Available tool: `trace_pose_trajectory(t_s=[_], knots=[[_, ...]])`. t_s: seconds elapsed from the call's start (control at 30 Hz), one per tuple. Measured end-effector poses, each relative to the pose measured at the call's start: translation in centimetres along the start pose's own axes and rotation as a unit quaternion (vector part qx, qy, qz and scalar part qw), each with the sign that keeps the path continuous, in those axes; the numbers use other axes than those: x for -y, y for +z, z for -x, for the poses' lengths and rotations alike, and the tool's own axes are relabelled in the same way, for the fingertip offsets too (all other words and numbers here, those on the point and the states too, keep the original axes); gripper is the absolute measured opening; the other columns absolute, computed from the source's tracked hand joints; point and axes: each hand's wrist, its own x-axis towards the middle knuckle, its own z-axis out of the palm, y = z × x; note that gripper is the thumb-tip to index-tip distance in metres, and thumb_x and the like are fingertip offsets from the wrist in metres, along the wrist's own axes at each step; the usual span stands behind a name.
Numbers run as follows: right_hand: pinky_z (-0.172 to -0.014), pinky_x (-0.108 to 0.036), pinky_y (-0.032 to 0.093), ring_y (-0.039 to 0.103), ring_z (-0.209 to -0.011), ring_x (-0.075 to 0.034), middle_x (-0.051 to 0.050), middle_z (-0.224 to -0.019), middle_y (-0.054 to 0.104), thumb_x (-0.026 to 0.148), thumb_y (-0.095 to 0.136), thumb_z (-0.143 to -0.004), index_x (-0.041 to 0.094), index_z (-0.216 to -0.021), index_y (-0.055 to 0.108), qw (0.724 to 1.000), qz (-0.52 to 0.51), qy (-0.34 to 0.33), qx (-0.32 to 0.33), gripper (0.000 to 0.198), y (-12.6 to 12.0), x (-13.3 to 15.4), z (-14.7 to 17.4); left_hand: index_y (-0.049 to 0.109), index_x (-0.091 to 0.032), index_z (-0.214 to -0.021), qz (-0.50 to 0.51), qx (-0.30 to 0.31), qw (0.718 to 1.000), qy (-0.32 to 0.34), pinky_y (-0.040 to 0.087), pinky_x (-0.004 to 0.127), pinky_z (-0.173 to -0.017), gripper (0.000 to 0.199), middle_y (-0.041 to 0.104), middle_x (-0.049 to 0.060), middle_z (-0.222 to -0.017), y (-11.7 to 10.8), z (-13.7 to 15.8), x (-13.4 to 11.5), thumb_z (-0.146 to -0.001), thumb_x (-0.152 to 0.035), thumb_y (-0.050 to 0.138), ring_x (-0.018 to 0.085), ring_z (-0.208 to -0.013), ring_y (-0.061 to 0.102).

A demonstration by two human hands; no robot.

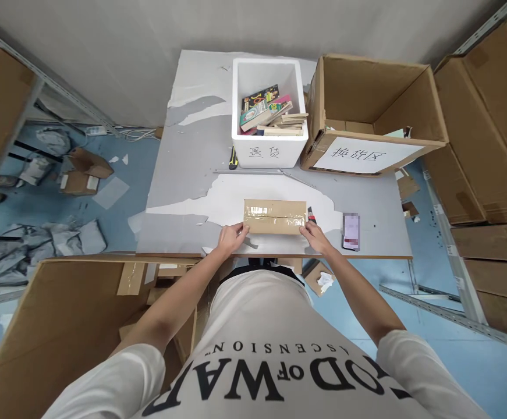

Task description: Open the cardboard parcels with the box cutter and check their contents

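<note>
Taped box (275, 217) sits at the near side of the counter (183, 235), between your left grip (233, 237) and right grip (314, 237), each pinching a near corner, neither nearer, its body lying just forward of them, long axis side to side, ends pointing left and right, parallel to the counter's edge.

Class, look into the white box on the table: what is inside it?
The white box holds a jumbled pile of books, some with colourful covers, others showing pale page edges. The upper books and front wall hide the bottom and whatever lies lower down.
</note>
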Motion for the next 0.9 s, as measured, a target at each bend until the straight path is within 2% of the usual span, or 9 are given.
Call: trace_pose_trajectory(t_s=[0.17, 0.33, 0.43, 0.53, 0.6, 0.67, 0.73, 0.83, 0.9], knots=[[-0.074, -0.034, 0.045, 0.055, -0.074, -0.020, -0.004, -0.073, 0.055, 0.061, 0.036, -0.088, 0.021, -0.065, 0.053, 0.998, 0.002, 0.060, 0.018, 0.049, 0.6, -0.2, -1.2, 0.073, -0.019, -0.072, -0.024, -0.005, 0.998, -0.065, 0.038, 0.029, -0.062, 0.051, 0.069, 0.009, -0.064, 0.7, -1.1, -1.1, -0.090, -0.053, 0.039, 0.024, -0.071, 0.065], [-0.067, -0.033, 0.046, 0.054, -0.067, -0.019, -0.003, -0.070, 0.057, 0.063, 0.039, -0.087, 0.021, -0.066, 0.054, 0.996, -0.045, 0.066, 0.038, 0.049, 1.2, -1.6, -1.5, 0.076, -0.019, -0.081, -0.003, -0.008, 0.990, -0.137, 0.042, 0.032, -0.065, 0.057, 0.072, 0.012, -0.075, 1.1, -1.5, -2.0, -0.074, -0.071, 0.055, 0.030, -0.081, 0.067], [-0.069, -0.034, 0.048, 0.058, -0.071, -0.020, -0.005, -0.077, 0.063, 0.063, 0.040, -0.087, 0.020, -0.081, 0.062, 0.992, -0.087, 0.078, 0.046, 0.049, 1.1, -2.8, -1.2, 0.076, -0.019, -0.083, 0.042, -0.013, 0.984, -0.175, 0.044, 0.033, -0.067, 0.058, 0.074, 0.011, -0.079, 1.2, -1.5, -2.1, -0.066, -0.073, 0.063, 0.030, -0.084, 0.067], [-0.084, -0.040, 0.048, 0.061, -0.092, -0.026, -0.010, -0.099, 0.064, 0.057, 0.048, -0.085, 0.019, -0.105, 0.064, 0.987, -0.046, 0.124, -0.092, 0.045, 1.0, -4.6, -1.1, 0.075, -0.018, -0.082, 0.079, -0.025, 0.976, -0.199, 0.046, 0.035, -0.071, 0.056, 0.074, 0.011, -0.084, 1.6, -1.6, -1.9, -0.062, -0.070, 0.069, 0.030, -0.085, 0.068], [-0.093, -0.048, 0.044, 0.056, -0.108, -0.033, -0.016, -0.111, 0.060, 0.049, 0.064, -0.076, 0.018, -0.116, 0.060, 0.966, 0.036, 0.194, -0.170, 0.051, 1.4, -5.9, -1.2, 0.074, -0.017, -0.085, 0.097, -0.039, 0.971, -0.214, 0.048, 0.036, -0.075, 0.057, 0.074, 0.013, -0.089, 1.9, -1.6, -1.7, -0.060, -0.069, 0.071, 0.031, -0.089, 0.068], [-0.096, -0.054, 0.042, 0.052, -0.115, -0.039, -0.019, -0.117, 0.056, 0.038, 0.075, -0.065, 0.017, -0.122, 0.056, 0.947, 0.097, 0.262, -0.156, 0.064, 1.9, -6.9, -1.4, 0.073, -0.015, -0.090, 0.115, -0.049, 0.966, -0.225, 0.049, 0.038, -0.080, 0.060, 0.074, 0.014, -0.095, 2.3, -1.6, -1.6, -0.059, -0.067, 0.072, 0.032, -0.094, 0.067], [-0.096, -0.056, 0.041, 0.052, -0.116, -0.041, -0.020, -0.119, 0.054, 0.031, 0.075, -0.063, 0.017, -0.125, 0.053, 0.943, 0.108, 0.295, -0.114, 0.067, 2.2, -7.5, -1.5, 0.072, -0.014, -0.094, 0.133, -0.061, 0.962, -0.231, 0.049, 0.040, -0.083, 0.063, 0.073, 0.016, -0.100, 2.7, -1.5, -1.5, -0.059, -0.067, 0.074, 0.033, -0.099, 0.066], [-0.100, -0.056, 0.039, 0.053, -0.117, -0.039, -0.023, -0.121, 0.054, 0.028, 0.062, -0.075, 0.014, -0.134, 0.047, 0.955, 0.072, 0.267, -0.108, 0.062, 1.4, -6.9, -1.6, 0.070, -0.013, -0.098, 0.167, -0.074, 0.955, -0.234, 0.048, 0.041, -0.088, 0.064, 0.071, 0.016, -0.102, 3.2, -1.3, -1.5, -0.059, -0.064, 0.076, 0.034, -0.102, 0.065], [-0.103, -0.056, 0.037, 0.050, -0.123, -0.037, -0.023, -0.128, 0.052, 0.028, 0.046, -0.085, 0.013, -0.142, 0.038, 0.969, 0.049, 0.191, -0.146, 0.060, -0.1, -5.1, -1.7, 0.069, -0.012, -0.101, 0.202, -0.084, 0.947, -0.234, 0.047, 0.042, -0.092, 0.064, 0.071, 0.016, -0.102, 3.7, -1.1, -1.4, -0.059, -0.059, 0.078, 0.033, -0.103, 0.064]])
